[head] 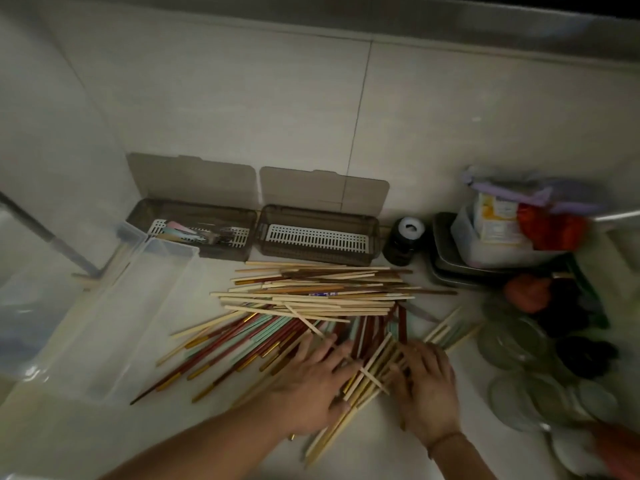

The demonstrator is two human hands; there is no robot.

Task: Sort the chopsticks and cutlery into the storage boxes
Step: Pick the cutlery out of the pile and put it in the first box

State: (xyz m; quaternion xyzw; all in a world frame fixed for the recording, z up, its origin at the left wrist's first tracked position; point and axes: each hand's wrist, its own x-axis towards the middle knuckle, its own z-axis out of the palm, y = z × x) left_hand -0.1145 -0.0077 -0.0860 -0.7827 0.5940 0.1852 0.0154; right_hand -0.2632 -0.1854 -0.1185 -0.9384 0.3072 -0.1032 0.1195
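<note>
A big heap of chopsticks (311, 299) in pale wood, dark red, teal and gold-tipped kinds lies spread over the white counter. My left hand (311, 379) presses flat on the near part of the heap, fingers spread. My right hand (427, 386) lies flat beside it on pale chopsticks (375, 372). Two grey storage boxes stand against the wall with lids up: the left box (194, 211) holds some cutlery with pastel handles (180, 232), the right box (317, 216) shows only its white slatted insert.
Two clear plastic bins (114, 323) stand at the left. A dark jar (405, 242), stacked metal trays (446, 268) with a tub of packets, and glass lids and plates (519, 396) crowd the right side. Tiled wall behind.
</note>
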